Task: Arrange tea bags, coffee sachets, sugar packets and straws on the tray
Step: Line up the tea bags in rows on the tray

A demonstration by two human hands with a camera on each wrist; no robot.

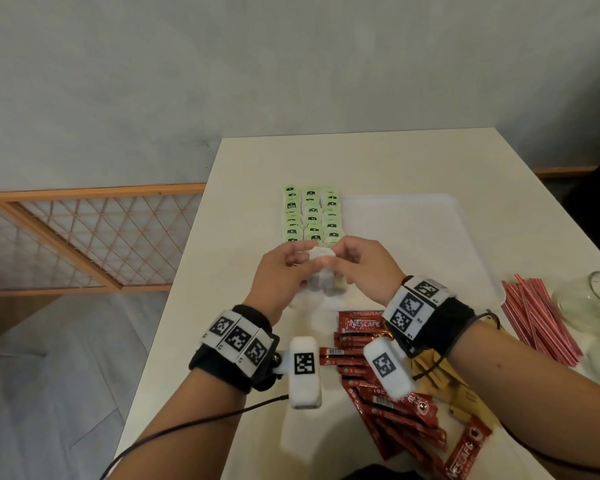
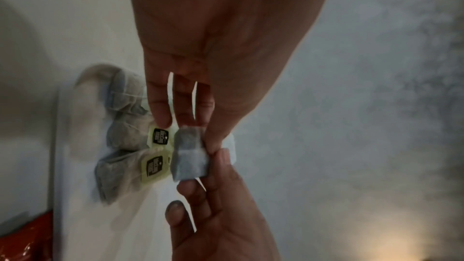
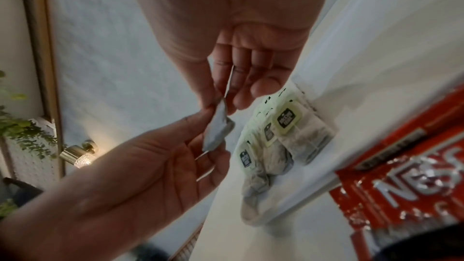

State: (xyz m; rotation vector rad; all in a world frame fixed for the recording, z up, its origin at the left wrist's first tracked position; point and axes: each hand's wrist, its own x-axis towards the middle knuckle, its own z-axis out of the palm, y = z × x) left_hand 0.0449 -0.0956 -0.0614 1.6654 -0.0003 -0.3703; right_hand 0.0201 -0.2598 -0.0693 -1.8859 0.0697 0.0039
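- Both hands meet over the tray's left end, the left hand and right hand pinching one loose tea bag between thumbs and fingertips, the remaining fingers only loosely bent.
- Just beyond the grip lie three rows of laid tea bags, green tags up; a few unsorted bags sit directly beneath it.
- Done well, the bag would be flattened and its tag turned up before being set at the rows' near end, square to its neighbours.
- Coffee sachets lie nearer the body than the grip, straws off to its right, both not yet on the tray.
- The bag's own tag and string are hidden by fingers; the brown packets under the right wrist may be sugar, though that is unclear; a glass jar is cut off at the frame's edge.
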